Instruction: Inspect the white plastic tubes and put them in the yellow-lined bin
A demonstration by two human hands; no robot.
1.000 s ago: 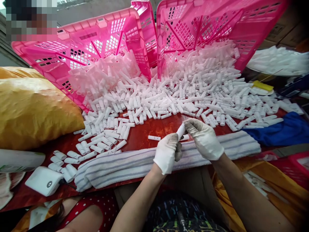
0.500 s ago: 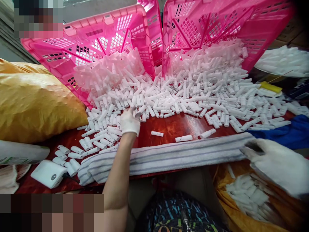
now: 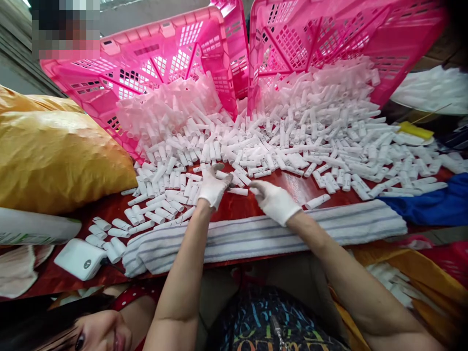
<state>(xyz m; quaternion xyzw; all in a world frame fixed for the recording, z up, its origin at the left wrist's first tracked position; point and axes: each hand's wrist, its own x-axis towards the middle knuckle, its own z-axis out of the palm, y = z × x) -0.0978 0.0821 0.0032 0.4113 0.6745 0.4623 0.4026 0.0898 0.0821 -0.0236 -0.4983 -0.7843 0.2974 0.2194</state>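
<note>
right hand (image 3: 278, 201): back over the surface (image 3: 234, 210), from out past its near edge, rightward, 0.5 s ago; left hand (image 3: 215, 186): shifted slightly right, nearer it

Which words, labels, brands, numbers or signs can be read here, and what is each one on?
No whole word can be read with certainty.
Patterned top: large coloured lettering, stylised and partly cut off; no sure reading.
White tubes: dark marks on many, too small to read.
White box: one small round dark mark, too small to make out.
White roll at the left edge: green print, too blurred to read.
</note>
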